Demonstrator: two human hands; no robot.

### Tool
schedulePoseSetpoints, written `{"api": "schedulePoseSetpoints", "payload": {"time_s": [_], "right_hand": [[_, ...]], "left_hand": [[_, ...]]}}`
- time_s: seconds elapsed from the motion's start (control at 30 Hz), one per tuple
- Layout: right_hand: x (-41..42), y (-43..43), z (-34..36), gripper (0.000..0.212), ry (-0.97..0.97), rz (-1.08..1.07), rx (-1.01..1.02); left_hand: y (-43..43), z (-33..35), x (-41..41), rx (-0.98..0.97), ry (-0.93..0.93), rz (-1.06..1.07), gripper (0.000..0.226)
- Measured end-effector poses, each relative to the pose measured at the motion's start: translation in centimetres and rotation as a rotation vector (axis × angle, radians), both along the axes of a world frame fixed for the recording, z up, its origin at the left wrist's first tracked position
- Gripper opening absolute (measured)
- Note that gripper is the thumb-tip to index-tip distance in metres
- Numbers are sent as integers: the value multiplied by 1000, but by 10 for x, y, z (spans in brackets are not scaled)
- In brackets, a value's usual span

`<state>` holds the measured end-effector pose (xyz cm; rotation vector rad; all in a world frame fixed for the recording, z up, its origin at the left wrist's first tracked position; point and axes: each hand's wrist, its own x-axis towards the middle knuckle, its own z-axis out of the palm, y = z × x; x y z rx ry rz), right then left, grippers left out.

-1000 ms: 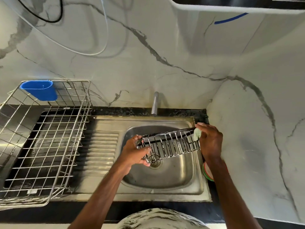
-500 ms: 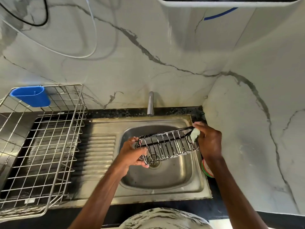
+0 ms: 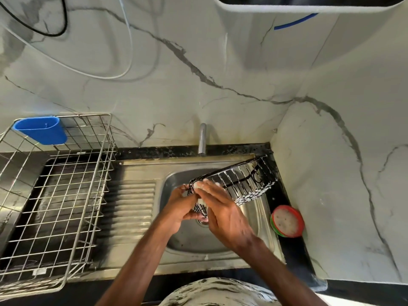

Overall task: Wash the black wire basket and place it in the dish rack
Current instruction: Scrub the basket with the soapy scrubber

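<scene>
The black wire basket [image 3: 242, 184], flecked with white suds, hung tilted over the sink [image 3: 262, 217], its far end raised toward the back right corner, its near end seemingly held. The silver wire dish rack [image 3: 66, 195] stood empty, left of the sink.

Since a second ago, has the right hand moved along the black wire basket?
Yes. The right hand slid left, from the right sink rim to below the faucet, beside the left hand on the black wire basket.
</scene>
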<state>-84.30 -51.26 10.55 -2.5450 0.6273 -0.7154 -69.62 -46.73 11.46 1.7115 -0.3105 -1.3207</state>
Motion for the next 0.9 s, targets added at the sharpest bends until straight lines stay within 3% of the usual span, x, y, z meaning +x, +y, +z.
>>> {"api": "schedulePoseSetpoints", "payload": {"time_s": [0.17, 0.33, 0.47, 0.63, 0.73, 0.9], "right_hand": [[-7, -8, -5, 28, -134, -39, -63], [-25, -22, -10, 39, -177, -32, -133], [-38, -51, -6, 32, -223, -236, -118], [-33, -60, -8, 30, -218, -435, -59], [-18, -33, -8, 46, -169, -285, -93], [-13, -11, -7, 54, -106, -19, -97]], "left_hand": [[-2, 6, 4, -11, -4, 14, 15], [-1, 7, 4, 3, 30, 20, 22], [1, 6, 2, 10, 15, 27, 17], [3, 1, 0, 18, 2, 9, 35], [2, -2, 0, 42, 15, 22, 46], [2, -1, 2, 42, -16, 37, 40]]}}
